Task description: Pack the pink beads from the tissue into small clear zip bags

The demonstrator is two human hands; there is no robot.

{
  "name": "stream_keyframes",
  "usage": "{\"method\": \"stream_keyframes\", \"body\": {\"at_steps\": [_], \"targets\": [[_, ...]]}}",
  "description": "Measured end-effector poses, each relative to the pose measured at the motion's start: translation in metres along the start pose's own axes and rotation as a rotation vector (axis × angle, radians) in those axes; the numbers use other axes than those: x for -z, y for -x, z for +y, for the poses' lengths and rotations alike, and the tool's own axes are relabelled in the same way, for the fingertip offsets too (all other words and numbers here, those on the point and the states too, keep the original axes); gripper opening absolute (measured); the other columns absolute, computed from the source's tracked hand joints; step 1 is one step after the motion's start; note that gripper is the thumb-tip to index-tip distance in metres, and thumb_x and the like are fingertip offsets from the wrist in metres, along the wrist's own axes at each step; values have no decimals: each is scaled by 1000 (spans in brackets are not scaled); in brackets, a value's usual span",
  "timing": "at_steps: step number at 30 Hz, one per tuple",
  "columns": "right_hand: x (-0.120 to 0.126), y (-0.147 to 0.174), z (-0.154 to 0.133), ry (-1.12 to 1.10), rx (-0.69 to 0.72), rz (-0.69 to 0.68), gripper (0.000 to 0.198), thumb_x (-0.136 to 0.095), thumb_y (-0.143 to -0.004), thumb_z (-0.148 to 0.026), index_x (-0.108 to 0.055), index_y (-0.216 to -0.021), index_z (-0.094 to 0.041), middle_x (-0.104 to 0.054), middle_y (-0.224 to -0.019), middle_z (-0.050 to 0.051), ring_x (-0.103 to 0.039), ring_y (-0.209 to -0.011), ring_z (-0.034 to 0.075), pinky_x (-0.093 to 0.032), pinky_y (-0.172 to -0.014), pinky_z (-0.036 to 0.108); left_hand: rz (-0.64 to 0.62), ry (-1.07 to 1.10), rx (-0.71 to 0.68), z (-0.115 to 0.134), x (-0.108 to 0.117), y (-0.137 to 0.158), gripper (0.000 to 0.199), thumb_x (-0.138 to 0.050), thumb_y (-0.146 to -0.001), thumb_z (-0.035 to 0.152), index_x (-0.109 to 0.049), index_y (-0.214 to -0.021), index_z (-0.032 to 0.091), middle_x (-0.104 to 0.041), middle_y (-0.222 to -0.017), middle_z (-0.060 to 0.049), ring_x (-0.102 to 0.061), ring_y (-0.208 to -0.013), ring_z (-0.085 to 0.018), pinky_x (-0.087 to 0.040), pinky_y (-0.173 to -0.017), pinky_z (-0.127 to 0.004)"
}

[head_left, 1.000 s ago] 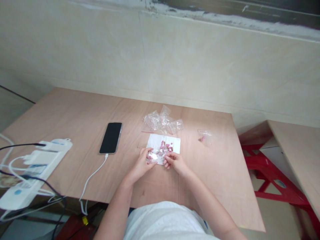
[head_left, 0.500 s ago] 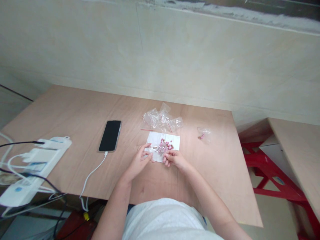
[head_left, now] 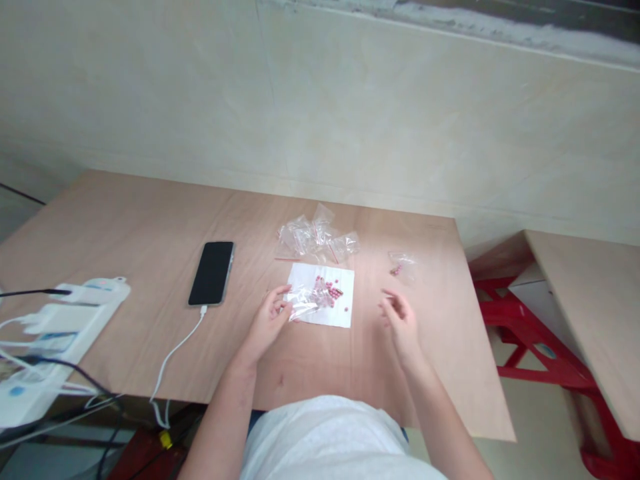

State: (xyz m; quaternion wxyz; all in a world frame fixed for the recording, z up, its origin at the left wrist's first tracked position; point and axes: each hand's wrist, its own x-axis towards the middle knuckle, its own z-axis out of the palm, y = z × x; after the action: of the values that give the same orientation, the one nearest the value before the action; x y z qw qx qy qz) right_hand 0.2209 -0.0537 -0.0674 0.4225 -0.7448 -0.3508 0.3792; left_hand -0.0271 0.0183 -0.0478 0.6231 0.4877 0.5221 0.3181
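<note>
Left hand pinches a small clear bag over the white paper strewn with pink beads; right hand hovers empty, fingers loosely spread, above the tabletop.

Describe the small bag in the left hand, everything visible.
The small bag is clear, crinkled plastic, lying flat on the white paper sheet near its left edge. The left hand pinches its left end with the fingers. Pink beads lie at its right end; whether any are inside cannot be told. The right hand is apart from it.
</note>
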Motion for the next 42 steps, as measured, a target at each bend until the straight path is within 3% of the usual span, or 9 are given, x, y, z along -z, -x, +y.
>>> {"method": "stream_keyframes", "body": {"at_steps": [2, 3, 5, 7, 12, 16, 22, 35, 42], "targets": [[21, 1, 24, 347, 52, 351, 58, -35, -80, -45, -35, -127, -11, -42, -122, 21, -39, -112, 31, -33, -86, 50, -10, 20, 11, -5, 4, -1, 46, -57, -70, 32, -42, -110, 16, -55, -80, -1, -55, -61, -9, -46, -63, -24], [26, 2, 38, 502, 78, 407, 61, -33, -81, -44, -32, -129, -6, -33, -130, 24, -26, -121, 34, -24, -92, 55, -9, 26, 17, -7, 5, -1, 46, -58, -70, 32, -42, -110, 16, -56, -79, 0, -56, -61, -10, -46, -63, -24], [26, 6, 65, 673, 179, 355, 61, -27, -83, -41, -25, -131, -3, -20, -137, 24, -12, -128, 32, -15, -96, 56, 4, 34, 27, -12, 8, 0, 47, -59, -69, 32, -43, -109, 16, -55, -74, 1, -56, -61, -10, -46, -63, -25], [22, 12, 86, 728, 261, 304, 57, -22, -86, -36, -20, -132, -3, -16, -139, 21, -9, -129, 29, -15, -98, 54, 20, 50, 28, -13, 8, 1, 47, -60, -68, 31, -43, -109, 15, -54, -71, 2, -55, -62, -11, -46, -62, -25], [29, 26, 99, 687, 336, 248, 49, -24, -86, -33, -31, -127, -7, -27, -136, 19, -18, -127, 25, -22, -99, 49, 24, 61, 34, -7, 4, 1, 44, -61, -67, 31, -45, -105, 15, -53, -66, 3, -53, -59, -10, -47, -61, -24], [42, 32, 93, 570, 305, 328, 36, -34, -83, -37, -50, -102, -11, -41, -120, 20, -38, -112, 25, -34, -90, 45, 18, 34, 27, -2, 0, -2, 45, -61, -67, 32, -45, -105, 15, -54, -65, 4, -54, -56, -9, -46, -61, -23], [46, 32, 92, 495, 300, 356, 25, -39, -82, -37, -50, -75, -16, -47, -100, 14, -46, -94, 21, -39, -82, 39, 22, 40, 16, -3, 1, -2, 47, -62, -65, 33, -45, -105, 15, -56, -70, 2, -55, -58, -10, -46, -61, -23], [58, 48, 90, 817, 203, 537, 42, -43, -78, -48, -51, -94, -10, -50, -98, 17, -42, -90, 28, -30, -79, 41, 14, 23, 7, 2, -5, -3, 43, -62, -66, 29, -47, -105, 16, -55, -70, 3, -53, -59, -9, -42, -61, -20], [64, 53, 94, 834, 173, 528, 31, -40, -82, -40, -57, -87, -14, -53, -89, 12, -43, -83, 25, -29, -75, 38, 39, 48, 7, 2, -2, -3, 45, -65, -64, 30, -48, -104, 17, -55, -74, 2, -52, -62, -9, -42, -60, -19]]}}
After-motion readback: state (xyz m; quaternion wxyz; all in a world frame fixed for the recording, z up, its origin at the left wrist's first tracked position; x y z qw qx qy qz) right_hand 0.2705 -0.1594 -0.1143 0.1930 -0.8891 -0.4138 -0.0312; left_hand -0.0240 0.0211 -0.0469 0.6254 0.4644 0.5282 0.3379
